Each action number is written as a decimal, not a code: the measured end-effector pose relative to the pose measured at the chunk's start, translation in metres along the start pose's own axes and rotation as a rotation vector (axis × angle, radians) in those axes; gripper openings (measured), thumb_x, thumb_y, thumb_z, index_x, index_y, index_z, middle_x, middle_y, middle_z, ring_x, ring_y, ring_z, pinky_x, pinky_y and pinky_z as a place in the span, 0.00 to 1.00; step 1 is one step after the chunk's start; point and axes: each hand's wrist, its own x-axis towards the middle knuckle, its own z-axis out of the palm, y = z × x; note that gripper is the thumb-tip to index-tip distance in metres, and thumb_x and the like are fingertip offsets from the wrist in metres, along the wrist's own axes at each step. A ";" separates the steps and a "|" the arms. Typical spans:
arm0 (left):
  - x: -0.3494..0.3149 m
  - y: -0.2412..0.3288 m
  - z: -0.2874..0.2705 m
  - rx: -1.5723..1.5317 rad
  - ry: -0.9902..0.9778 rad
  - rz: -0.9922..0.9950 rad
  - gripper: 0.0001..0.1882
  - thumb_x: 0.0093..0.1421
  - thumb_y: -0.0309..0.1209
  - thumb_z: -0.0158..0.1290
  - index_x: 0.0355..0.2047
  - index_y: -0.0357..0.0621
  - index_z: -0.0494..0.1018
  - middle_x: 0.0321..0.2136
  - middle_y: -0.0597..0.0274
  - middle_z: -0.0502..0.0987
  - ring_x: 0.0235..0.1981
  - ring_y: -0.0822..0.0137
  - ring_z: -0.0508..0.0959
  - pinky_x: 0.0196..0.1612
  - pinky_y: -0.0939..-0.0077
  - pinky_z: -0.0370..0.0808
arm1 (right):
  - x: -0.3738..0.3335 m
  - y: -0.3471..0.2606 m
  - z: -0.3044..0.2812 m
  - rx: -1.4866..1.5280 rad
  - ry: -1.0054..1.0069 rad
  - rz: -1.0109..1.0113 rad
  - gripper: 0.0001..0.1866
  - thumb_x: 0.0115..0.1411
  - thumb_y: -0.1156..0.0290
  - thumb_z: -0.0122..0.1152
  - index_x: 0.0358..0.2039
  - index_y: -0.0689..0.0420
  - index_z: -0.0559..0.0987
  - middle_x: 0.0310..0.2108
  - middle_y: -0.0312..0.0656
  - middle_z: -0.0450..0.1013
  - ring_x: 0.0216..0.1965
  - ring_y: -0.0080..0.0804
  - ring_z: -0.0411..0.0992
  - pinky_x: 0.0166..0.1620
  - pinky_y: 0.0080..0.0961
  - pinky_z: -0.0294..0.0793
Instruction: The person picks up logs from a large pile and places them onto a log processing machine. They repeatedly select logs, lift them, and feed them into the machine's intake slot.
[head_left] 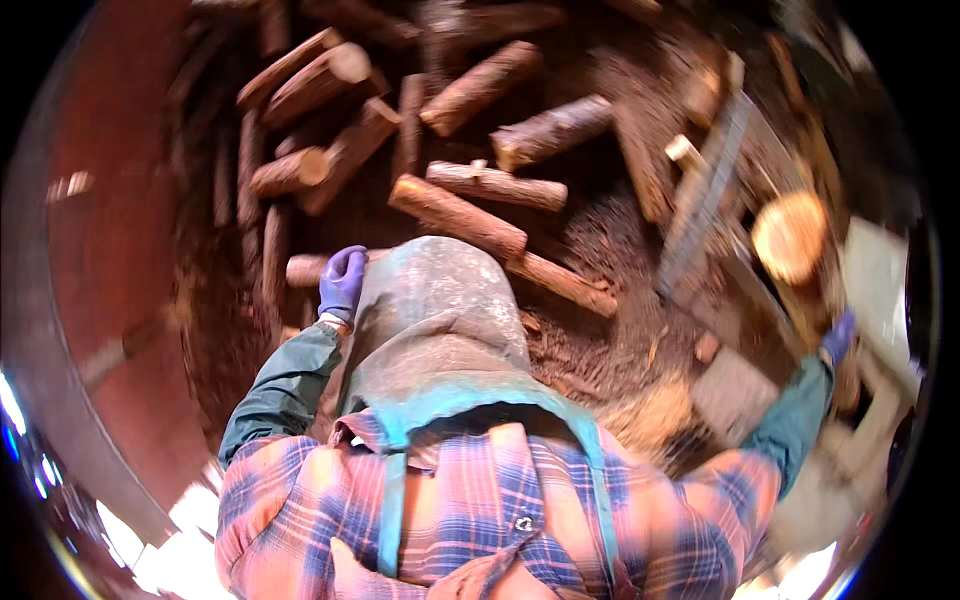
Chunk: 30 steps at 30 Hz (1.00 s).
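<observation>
My left hand (342, 284), in a purple glove, is beside my left knee, its fingers curled together. Directly behind it a reddish-brown log (305, 270) shows on both sides of the glove; whether I grip the log or the apron edge is unclear. A worn grey-turquoise apron (440, 310) covers my lap. Out at the far right, my right hand (838, 335), also purple-gloved, is small and blurred. It is nearest to a thick log with a pale round cut end (790, 237) and a light panel; its fingers are mostly hidden.
Several bark-covered logs lie scattered ahead, among them a crossing log (458, 215) just beyond my knees. A long grey metal bar (705, 195) slants on the right, near a flat block (733, 393). A reddish wall (120, 230) rises at left. Bark litter covers the ground.
</observation>
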 end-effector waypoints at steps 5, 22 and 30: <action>-0.060 -0.006 -0.063 0.123 -0.006 -0.162 0.17 0.65 0.40 0.57 0.42 0.38 0.80 0.36 0.61 0.83 0.38 0.69 0.79 0.45 0.72 0.76 | -0.021 -0.060 0.043 -0.051 -0.170 0.525 0.25 0.71 0.55 0.49 0.51 0.67 0.78 0.46 0.49 0.77 0.44 0.40 0.75 0.50 0.30 0.76; -0.211 -0.088 -0.114 0.170 -0.294 -0.320 0.21 0.60 0.47 0.55 0.43 0.45 0.81 0.36 0.56 0.84 0.38 0.66 0.81 0.46 0.69 0.76 | -0.277 -0.496 0.134 0.738 -0.585 -0.309 0.16 0.69 0.65 0.54 0.51 0.61 0.77 0.45 0.40 0.75 0.46 0.31 0.71 0.54 0.26 0.69; -0.213 -0.110 -0.166 -0.039 0.035 -0.383 0.20 0.61 0.46 0.56 0.39 0.41 0.81 0.32 0.61 0.82 0.33 0.70 0.78 0.41 0.72 0.76 | -0.493 -0.542 0.229 0.931 -1.442 0.100 0.18 0.66 0.57 0.54 0.50 0.51 0.80 0.44 0.34 0.80 0.43 0.28 0.76 0.44 0.26 0.71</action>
